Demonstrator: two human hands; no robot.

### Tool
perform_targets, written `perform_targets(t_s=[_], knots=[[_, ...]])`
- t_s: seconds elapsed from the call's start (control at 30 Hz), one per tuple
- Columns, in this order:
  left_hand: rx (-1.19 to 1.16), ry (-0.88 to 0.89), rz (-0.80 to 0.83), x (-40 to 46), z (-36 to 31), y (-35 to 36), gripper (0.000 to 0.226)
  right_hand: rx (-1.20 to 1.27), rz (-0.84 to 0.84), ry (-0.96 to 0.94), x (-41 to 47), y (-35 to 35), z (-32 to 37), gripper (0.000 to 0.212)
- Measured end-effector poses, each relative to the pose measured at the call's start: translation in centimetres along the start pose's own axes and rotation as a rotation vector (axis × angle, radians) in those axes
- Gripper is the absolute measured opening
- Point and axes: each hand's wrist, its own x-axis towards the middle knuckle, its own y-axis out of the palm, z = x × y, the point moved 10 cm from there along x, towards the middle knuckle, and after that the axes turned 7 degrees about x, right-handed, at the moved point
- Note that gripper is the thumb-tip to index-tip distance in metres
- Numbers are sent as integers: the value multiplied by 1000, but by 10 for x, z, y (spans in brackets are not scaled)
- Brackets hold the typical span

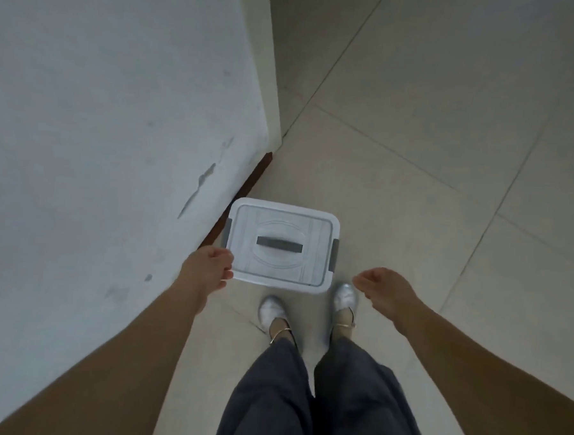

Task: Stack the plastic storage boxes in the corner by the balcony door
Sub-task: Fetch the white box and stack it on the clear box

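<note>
A small plastic storage box [279,247] with a white lid, a grey top handle and grey side latches stands on the tiled floor, right beside the wall and just in front of my feet. My left hand [208,268] hangs over its near-left corner with loosely curled fingers and overlaps the lid's edge in view; I cannot tell whether it touches. My right hand [383,289] hovers to the right of the box, apart from it, with relaxed fingers and nothing in it. No other box is in view.
A pale wall [110,135] with a dark brown skirting strip [243,191] runs along the left. A cream door frame or wall corner [273,67] stands beyond the box. Beige floor tiles [432,141] spread to the right. My silver shoes [307,305] stand close behind the box.
</note>
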Motion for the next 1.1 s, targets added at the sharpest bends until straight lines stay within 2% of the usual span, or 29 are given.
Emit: perform_targets(t_s=[0.1, 0.2, 0.33, 0.43, 0.57, 0.63, 0.8, 0.93, 1.1], knots=[[31, -50, 1, 60, 6, 13, 15, -45, 21, 35, 52, 23, -3, 30], [45, -74, -75, 132, 17, 26, 36, -67, 24, 76, 129, 47, -13, 20], [324, -117, -139, 219, 51, 41, 76, 14, -54, 156, 210, 66, -35, 65], [351, -160, -119, 275, 86, 57, 92, 121, -101, 213, 258, 84, -58, 78], [214, -125, -165, 316, 110, 63, 104, 275, -55, 245, 292, 112, -78, 57], [197, -108, -162, 319, 114, 61, 99, 327, -48, 256, 293, 114, -82, 57], [179, -205, 27, 270, 124, 65, 72, 253, -52, 345, 250, 84, -83, 61], [127, -224, 53, 200, 110, 53, 63, 174, -60, 336, 193, 44, -60, 67], [-8, -213, 77, 98, 82, 30, 67, 90, -83, 252, 108, -3, -13, 69]])
